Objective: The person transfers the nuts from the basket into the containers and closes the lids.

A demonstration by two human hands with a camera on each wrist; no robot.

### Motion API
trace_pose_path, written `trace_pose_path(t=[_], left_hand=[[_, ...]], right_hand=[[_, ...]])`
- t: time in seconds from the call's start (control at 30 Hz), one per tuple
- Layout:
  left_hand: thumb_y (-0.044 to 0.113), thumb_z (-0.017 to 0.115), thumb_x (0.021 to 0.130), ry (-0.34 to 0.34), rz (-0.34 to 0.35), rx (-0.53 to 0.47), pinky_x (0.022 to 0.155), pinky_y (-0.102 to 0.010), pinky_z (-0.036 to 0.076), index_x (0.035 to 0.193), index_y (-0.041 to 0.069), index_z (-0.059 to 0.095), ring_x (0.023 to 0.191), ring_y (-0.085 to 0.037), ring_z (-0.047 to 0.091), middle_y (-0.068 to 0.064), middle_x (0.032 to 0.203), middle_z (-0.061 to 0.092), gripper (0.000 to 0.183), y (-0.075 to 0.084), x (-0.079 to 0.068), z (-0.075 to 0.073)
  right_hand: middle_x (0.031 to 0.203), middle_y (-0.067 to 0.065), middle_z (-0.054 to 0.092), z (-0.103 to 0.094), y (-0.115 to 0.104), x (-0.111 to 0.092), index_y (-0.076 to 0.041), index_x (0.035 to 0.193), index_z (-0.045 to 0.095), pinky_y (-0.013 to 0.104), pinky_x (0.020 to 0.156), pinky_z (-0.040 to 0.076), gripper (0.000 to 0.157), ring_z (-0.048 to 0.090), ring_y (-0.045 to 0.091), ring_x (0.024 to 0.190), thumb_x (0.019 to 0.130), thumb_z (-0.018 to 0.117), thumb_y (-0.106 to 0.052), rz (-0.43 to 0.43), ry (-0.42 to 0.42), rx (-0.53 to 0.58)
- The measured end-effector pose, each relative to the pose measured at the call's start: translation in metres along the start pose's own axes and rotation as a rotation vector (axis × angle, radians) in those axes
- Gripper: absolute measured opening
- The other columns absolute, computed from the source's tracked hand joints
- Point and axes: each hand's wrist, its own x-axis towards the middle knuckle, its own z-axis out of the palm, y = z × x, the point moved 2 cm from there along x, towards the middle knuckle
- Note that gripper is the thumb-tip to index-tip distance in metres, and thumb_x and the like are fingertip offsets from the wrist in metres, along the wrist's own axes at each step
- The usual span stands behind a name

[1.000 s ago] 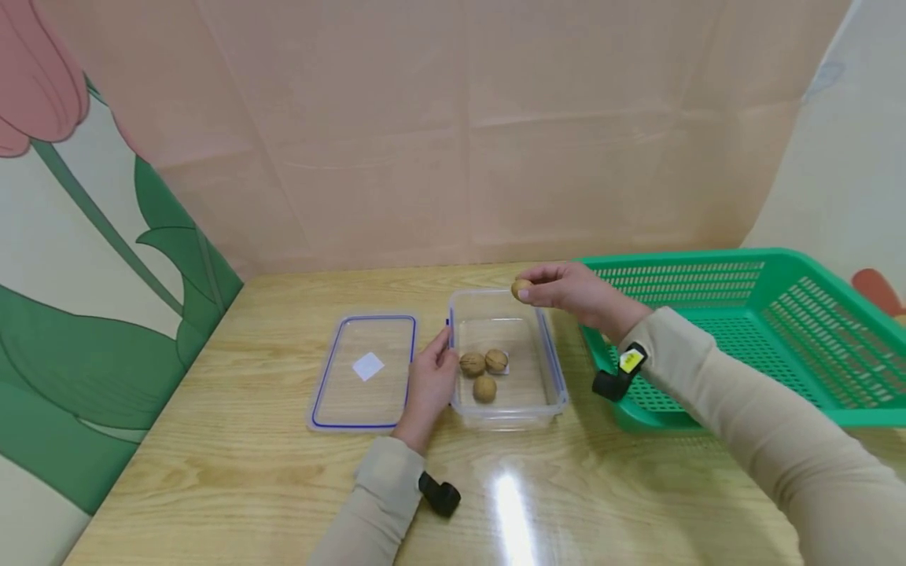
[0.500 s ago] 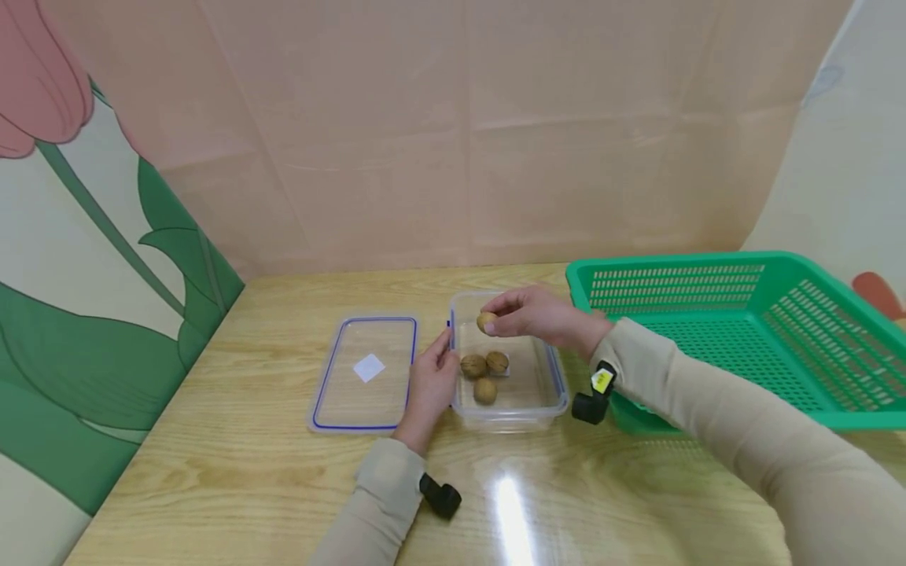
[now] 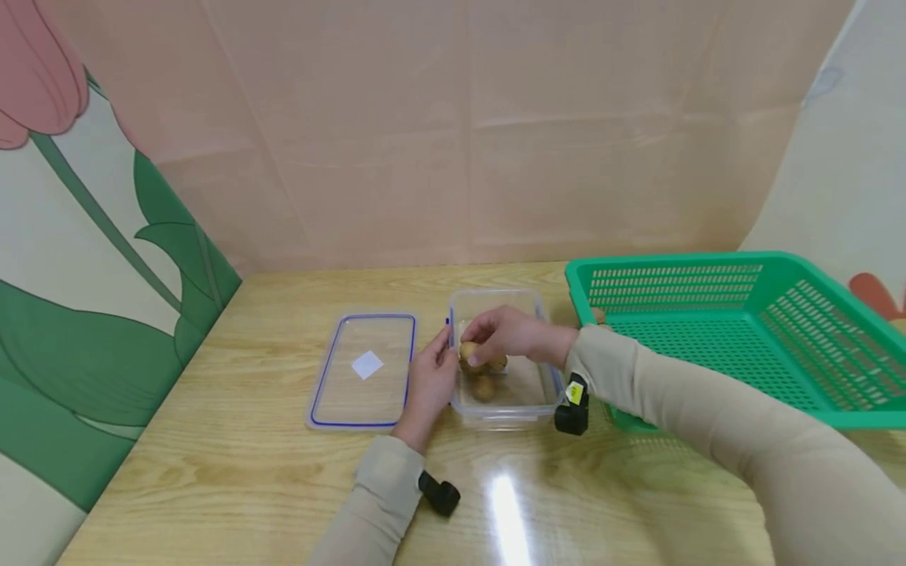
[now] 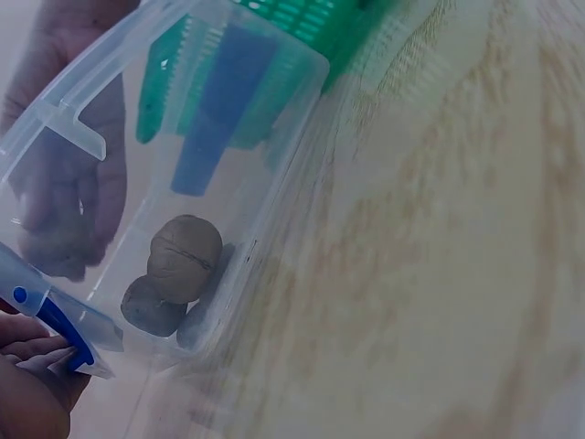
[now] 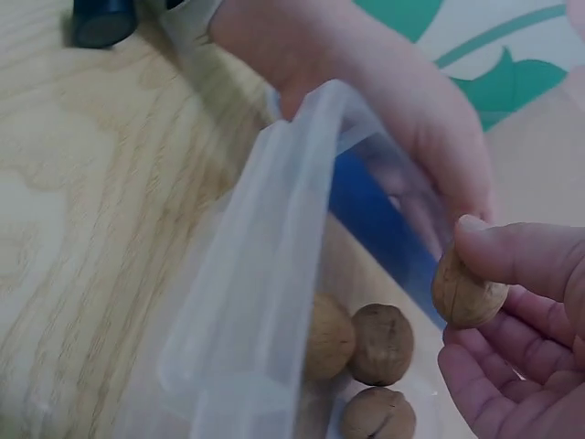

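A clear plastic food container (image 3: pixel 510 411) with blue-edged sides stands on the table. Three walnuts lie inside; one walnut (image 3: pixel 484 388) shows near its front left, and the right wrist view has another walnut (image 5: pixel 382 344) close by. Over them my right hand (image 3: pixel 511 334) reaches into the container and pinches a further walnut (image 5: pixel 468 291) between thumb and fingers. At the container's left side, my left hand (image 3: pixel 433 377) holds the wall by its blue latch (image 4: pixel 69 334). The left wrist view looks through the wall at two walnuts (image 4: pixel 186 258).
To the left lies the container's clear lid (image 3: pixel 361 401) with a blue seal and a white label. A green plastic basket (image 3: pixel 786 263) stands at the right; small brown rounded things (image 3: pixel 598 315) show at its left edge, partly hidden by the sleeve.
My right hand has carried the walnut from above the container's back right corner leftward and down to the other walnuts. My left hand has stayed at the container's side.
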Motion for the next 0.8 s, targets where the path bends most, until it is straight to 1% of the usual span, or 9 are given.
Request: trace_pose_path(t=[0.1, 0.2, 0.3, 0.5, 0.67, 0.8], left_hand=[[0.008, 0.051, 0.089, -0.003, -0.005, -0.004, 0.098, -0.031, 0.046, 0.132, 0.005, 0.049, 0.119, -0.019, 0.052, -0.013, 0.131, 0.053, 0.044, 0.001, 0.0, 0.0], [0.007, 0.051, 0.088, 0.002, 0.006, 0.007, 0.098, -0.032, 0.046, 0.132, 0.005, 0.05, 0.119, -0.02, 0.052, -0.013, 0.13, 0.053, 0.044, 0.001, 0.0, 0.0], [0.006, 0.05, 0.087, 0.013, 0.025, 0.018, 0.098, -0.032, 0.046, 0.131, 0.004, 0.051, 0.119, -0.021, 0.052, -0.013, 0.129, 0.054, 0.043, 0.001, 0.0, 0.0], [0.005, 0.051, 0.087, 0.014, 0.024, 0.011, 0.098, -0.032, 0.046, 0.131, 0.005, 0.051, 0.119, -0.02, 0.051, -0.013, 0.129, 0.054, 0.044, 0.0, 0.001, 0.001], [0.005, 0.05, 0.089, 0.002, 0.014, -0.007, 0.097, -0.032, 0.047, 0.131, 0.005, 0.05, 0.118, -0.02, 0.053, -0.014, 0.129, 0.054, 0.043, 0.0, 0.0, 0.001], [0.005, 0.05, 0.089, 0.007, 0.028, -0.008, 0.095, -0.032, 0.048, 0.131, 0.004, 0.051, 0.116, -0.021, 0.054, -0.015, 0.128, 0.054, 0.042, 0.001, 0.0, 0.0]], right_hand=[[0.093, 0.004, 0.066, 0.004, 0.001, 0.003, -0.002, 0.102, 0.065, 0.023, 0.076, 0.049, 0.032, 0.056, 0.015, 0.087, 0.071, 0.075, -0.005, 0.004, -0.004, -0.021], [0.09, 0.004, 0.066, 0.006, 0.004, 0.007, -0.001, 0.1, 0.065, 0.021, 0.071, 0.049, 0.031, 0.056, 0.014, 0.083, 0.07, 0.075, -0.004, 0.011, -0.004, -0.045], [0.089, 0.004, 0.065, 0.008, 0.006, 0.011, -0.001, 0.099, 0.065, 0.021, 0.069, 0.048, 0.031, 0.056, 0.014, 0.081, 0.07, 0.075, -0.003, 0.04, 0.002, -0.062], [0.089, 0.005, 0.066, 0.01, 0.007, 0.014, 0.0, 0.098, 0.065, 0.021, 0.071, 0.048, 0.033, 0.057, 0.014, 0.081, 0.068, 0.077, -0.005, 0.057, 0.024, -0.087], [0.094, 0.007, 0.065, 0.008, 0.005, 0.013, 0.0, 0.101, 0.064, 0.024, 0.075, 0.048, 0.035, 0.056, 0.016, 0.086, 0.069, 0.077, -0.009, 0.078, 0.036, -0.109], [0.103, 0.014, 0.064, -0.001, 0.0, 0.014, 0.003, 0.106, 0.063, 0.029, 0.082, 0.05, 0.037, 0.057, 0.02, 0.094, 0.073, 0.075, -0.01, 0.035, 0.079, -0.084]])
